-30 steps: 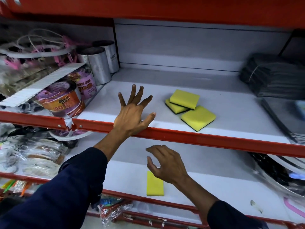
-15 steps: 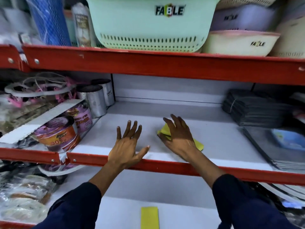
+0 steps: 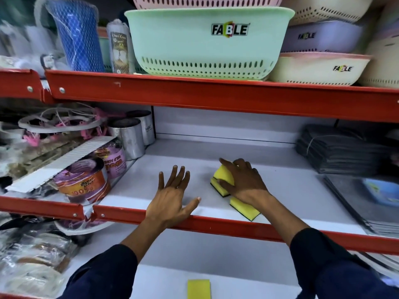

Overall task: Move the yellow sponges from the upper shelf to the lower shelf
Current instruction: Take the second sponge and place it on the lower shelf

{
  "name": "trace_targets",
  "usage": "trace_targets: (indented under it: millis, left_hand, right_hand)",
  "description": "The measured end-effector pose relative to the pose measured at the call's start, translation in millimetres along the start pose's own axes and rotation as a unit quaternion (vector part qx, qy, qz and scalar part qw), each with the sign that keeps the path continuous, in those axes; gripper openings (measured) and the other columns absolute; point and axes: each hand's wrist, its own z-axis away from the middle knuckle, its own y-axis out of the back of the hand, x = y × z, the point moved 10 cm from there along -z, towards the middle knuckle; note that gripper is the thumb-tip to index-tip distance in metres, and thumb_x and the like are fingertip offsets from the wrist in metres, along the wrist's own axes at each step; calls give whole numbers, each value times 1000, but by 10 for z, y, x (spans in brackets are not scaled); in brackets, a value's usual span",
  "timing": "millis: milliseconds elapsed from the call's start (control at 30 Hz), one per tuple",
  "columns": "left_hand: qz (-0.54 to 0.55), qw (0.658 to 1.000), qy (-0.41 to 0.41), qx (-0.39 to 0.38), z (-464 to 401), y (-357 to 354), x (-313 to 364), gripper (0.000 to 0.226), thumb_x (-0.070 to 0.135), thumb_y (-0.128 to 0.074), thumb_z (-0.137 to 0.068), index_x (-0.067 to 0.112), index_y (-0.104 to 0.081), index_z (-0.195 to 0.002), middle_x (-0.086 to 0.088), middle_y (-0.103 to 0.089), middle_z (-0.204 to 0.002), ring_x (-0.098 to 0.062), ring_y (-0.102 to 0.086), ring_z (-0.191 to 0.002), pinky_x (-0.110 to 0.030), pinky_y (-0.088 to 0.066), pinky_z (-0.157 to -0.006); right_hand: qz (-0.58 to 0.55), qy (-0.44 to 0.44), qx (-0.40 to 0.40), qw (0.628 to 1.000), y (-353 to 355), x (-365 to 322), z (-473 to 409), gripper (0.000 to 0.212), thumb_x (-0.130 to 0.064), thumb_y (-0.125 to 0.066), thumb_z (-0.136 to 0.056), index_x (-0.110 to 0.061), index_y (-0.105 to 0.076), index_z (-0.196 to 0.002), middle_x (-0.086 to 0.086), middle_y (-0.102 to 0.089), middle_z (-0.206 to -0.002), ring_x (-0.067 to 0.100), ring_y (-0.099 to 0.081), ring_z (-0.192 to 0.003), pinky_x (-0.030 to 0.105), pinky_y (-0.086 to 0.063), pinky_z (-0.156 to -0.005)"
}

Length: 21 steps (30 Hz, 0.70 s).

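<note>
Right hand [image 3: 244, 182] gripping tilted top sponge [image 3: 223, 174], left hand [image 3: 172, 197] spread flat, lower-shelf sponge [image 3: 198, 289] lengthwise front-to-back.

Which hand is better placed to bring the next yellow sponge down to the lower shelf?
Right. The right hand already lies on the top sponge of the stack, fingers curled over it. The left hand rests open and empty on the shelf edge, apart from the sponges.

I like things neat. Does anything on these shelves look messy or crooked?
Yes. The top yellow sponge sits tilted on another sponge under the right hand, not flat. A third sponge lies skewed by the red shelf edge. The sponge on the lower shelf lies straight.
</note>
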Motion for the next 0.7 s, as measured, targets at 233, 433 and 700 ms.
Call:
trace_targets:
  millis: [233, 433, 700]
  left_hand:
    - [5, 1000, 8, 0, -3, -10, -5, 91, 74, -19, -86, 19, -10, -158, -2, -3, -169, -23, 13, -155, -61, 3, -124]
    - [4, 1000, 8, -7, 1, -29, -19, 93, 76, -17, -84, 19, -15, -157, -2, -7, -169, -26, 8, -156, -63, -2, -124]
    - [10, 1000, 13, -14, 3, -45, -14, 90, 75, -17, -83, 23, -20, -156, -3, -11, -168, -27, 4, -156, -63, -3, -123]
  right_hand:
    - [-21, 18, 176, 984, 663, -464, 853, 65, -62, -54, -86, -40, -32, -143, 3, -45, -133, 23, -47, -117, 41, -49, -90]
    - [-47, 91, 176, 979, 422, -651, 1432, 61, -59, -62, -83, -30, -50, -135, 10, -52, -128, 27, -52, -114, 39, -47, -87]
    - [-59, 189, 128, 972, -403, -621, 1918, 58, -58, -64, -83, -29, -55, -133, 12, -60, -124, 27, -56, -112, 37, -46, -84]
